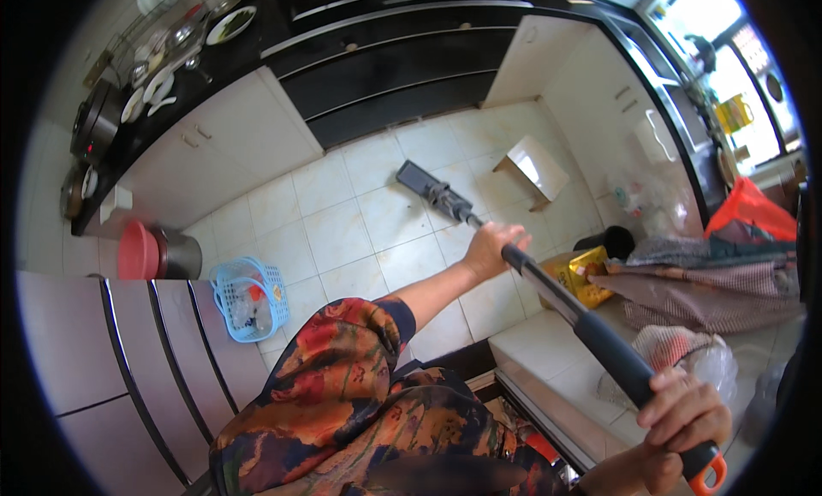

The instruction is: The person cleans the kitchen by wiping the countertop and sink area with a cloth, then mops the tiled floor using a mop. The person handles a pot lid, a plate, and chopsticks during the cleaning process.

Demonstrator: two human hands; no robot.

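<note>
My left hand (491, 248) grips the lower shaft of a long-handled floor mop (553, 287). My right hand (687, 419) is wrapped around its dark grip near the top end, beside an orange hanging loop (709, 475). The handle slants from the lower right up toward the middle. At its far end the narrow, dark grey mop head (420, 180) is over the pale floor tiles (398, 223); whether a pad is under it is hidden. My patterned sleeve (347, 342) covers the left upper arm.
A small stool (536, 168) stands right of the mop head. Left are a blue plastic basket (276, 297), a pink basin (138, 248) and a metal pot (183, 255). Black drawers (385, 65) span the far side. A yellow package (587, 274) and a black bucket (610, 242) sit right.
</note>
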